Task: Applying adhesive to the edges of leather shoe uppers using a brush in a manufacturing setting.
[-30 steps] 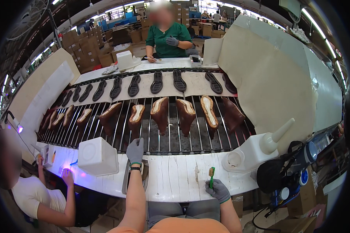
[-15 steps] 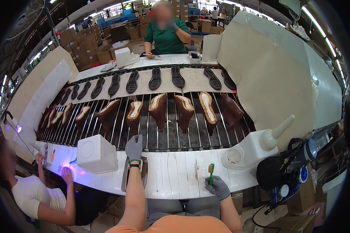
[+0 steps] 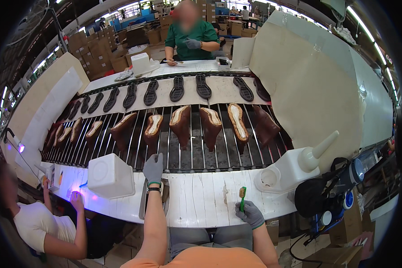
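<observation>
White bench boards [image 3: 196, 196] front a barred conveyor [image 3: 181, 163], and over them the green-handled brush [image 3: 242, 196] stands bristles up, pinched in the gloved right hand [image 3: 251, 215]. Across the bench, the gloved left hand [image 3: 153, 168] is at the lower end of a brown boot [image 3: 153, 129], fingers close together, though whether they grip cannot be told. Most boots show pale, uncovered undersides; dark soles [image 3: 177, 89] lie apart beyond them, none visibly joined.
</observation>
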{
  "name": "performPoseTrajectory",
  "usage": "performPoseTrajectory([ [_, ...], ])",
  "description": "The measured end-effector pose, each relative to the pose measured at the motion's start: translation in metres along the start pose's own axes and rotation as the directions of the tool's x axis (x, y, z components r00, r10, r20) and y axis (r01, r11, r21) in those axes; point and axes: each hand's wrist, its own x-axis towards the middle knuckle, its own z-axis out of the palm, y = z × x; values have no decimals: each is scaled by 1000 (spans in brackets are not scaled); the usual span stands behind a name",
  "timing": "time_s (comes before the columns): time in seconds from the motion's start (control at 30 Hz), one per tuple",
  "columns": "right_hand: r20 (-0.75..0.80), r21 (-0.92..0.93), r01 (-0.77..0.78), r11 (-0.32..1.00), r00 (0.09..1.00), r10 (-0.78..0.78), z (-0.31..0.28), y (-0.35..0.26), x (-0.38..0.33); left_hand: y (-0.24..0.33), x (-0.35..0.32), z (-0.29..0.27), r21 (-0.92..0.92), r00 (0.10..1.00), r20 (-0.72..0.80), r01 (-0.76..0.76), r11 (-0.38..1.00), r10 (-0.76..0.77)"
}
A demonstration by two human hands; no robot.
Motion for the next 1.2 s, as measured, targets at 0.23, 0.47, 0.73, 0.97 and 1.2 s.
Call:
performPoseTrajectory([
  [0.23, -10, -7, 2, 1000, 1000, -3, -2, 0, 0, -1, 1, 1, -6, 1000, 17, 5, 1000, -5],
  [0.47, 28, 32, -1, 999, 1000, 0, -5, 2, 1, 0, 1, 0, -5, 1000, 12, 11, 1000, -11],
  [0.73, 4, 0, -2, 1000, 1000, 2, -5, 2, 1, 3, -1, -2, -15, 1000, -8, -8, 1000, 8],
  [0.97, 14, 6, -5, 1000, 1000, 5, -5, 2, 1, 2, -2, -2, -38, 1000, -17, -9, 999, 8],
  [1.2, -6, -6, -7, 1000, 1000, 7, -4, 2, 1, 3, -1, -4, -23, 1000, 1, -4, 1000, 4],
])
